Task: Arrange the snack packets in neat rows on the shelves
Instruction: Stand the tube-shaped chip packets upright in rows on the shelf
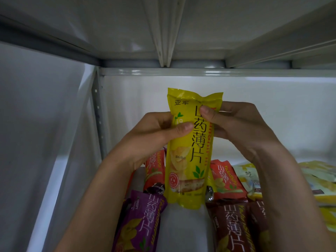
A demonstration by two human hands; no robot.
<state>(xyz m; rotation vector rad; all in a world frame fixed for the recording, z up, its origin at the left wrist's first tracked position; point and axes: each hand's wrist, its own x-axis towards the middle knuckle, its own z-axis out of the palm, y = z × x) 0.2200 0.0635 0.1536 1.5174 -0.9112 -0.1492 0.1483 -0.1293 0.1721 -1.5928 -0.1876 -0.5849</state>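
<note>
White metal shelf (174,224) is filling the view, with another shelf's underside overhead. 2 hands are holding 1 yellow packet (189,151) upright above the shelf floor, near its middle. Left hand (151,137) is gripping the yellow packet's left edge, thumb on its front. Right hand (238,124) is pinching its upper right edge, thumb on its front. Purple packet (141,220) is lying below-left of the yellow packet, brown packet (231,226) below-right. 2 orange packets (225,179) are lying behind it, pale yellow packets (320,180) well right of it.
</note>
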